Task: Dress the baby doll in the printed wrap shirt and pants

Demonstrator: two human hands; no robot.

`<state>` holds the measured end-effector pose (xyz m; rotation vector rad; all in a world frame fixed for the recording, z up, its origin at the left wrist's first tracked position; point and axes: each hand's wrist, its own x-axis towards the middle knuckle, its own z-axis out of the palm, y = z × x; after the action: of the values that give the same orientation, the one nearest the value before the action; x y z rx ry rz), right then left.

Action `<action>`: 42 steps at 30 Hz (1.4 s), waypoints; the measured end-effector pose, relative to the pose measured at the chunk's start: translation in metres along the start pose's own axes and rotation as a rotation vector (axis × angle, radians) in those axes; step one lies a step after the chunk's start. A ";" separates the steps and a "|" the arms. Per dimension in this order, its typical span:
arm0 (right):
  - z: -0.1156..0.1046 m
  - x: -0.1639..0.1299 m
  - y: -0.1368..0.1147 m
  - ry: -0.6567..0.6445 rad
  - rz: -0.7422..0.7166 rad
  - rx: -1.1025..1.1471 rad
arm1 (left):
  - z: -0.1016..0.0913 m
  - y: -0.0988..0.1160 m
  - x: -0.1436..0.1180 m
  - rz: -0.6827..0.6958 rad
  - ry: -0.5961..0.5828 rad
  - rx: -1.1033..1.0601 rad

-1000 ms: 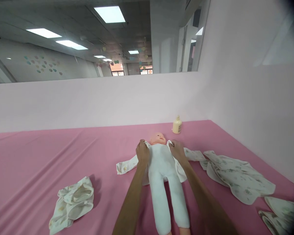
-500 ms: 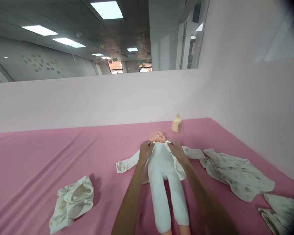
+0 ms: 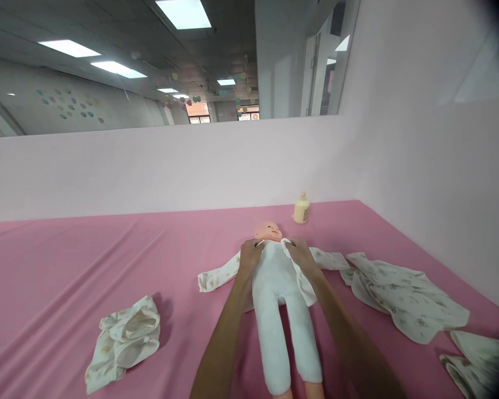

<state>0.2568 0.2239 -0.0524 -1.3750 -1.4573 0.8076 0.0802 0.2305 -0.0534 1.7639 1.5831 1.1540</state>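
A baby doll [image 3: 276, 282] with a white cloth body lies on its back, head away from me. Its arms are inside the sleeves of a white patterned baby shirt [image 3: 305, 285], which hangs open at the front. My left hand [image 3: 250, 256] pinches one front edge of the shirt near the doll's neck. On the other side of the neck, my right hand [image 3: 300, 255] is closed on the opposite front edge. The doll's white chest and legs show between my forearms.
A pump bottle [image 3: 301, 209] stands behind the doll's head by the wall. Crumpled patterned baby clothing [image 3: 125, 341] lies at the left. Another patterned garment [image 3: 407, 293] is spread at the right, with a folded cloth [image 3: 478, 360] nearer me. Pink sheeting [image 3: 66, 266] covers the surface.
Almost nothing differs. My left hand has shifted very slightly along the shirt's edge; the small overall shift of the scene comes from the camera.
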 end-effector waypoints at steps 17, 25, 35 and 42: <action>0.001 0.000 0.001 0.001 -0.027 -0.003 | -0.007 0.003 -0.001 0.019 -0.084 0.038; 0.004 0.000 0.002 0.009 -0.037 -0.002 | -0.001 0.005 -0.003 0.025 -0.005 0.080; 0.022 -0.002 0.001 0.054 -0.110 0.013 | 0.014 0.022 -0.011 0.105 0.033 0.152; 0.031 -0.004 0.002 0.103 -0.059 0.115 | 0.021 0.021 -0.012 0.170 0.026 0.136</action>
<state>0.2279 0.2242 -0.0655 -1.2637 -1.3452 0.7601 0.1097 0.2186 -0.0499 2.0124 1.5843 1.1751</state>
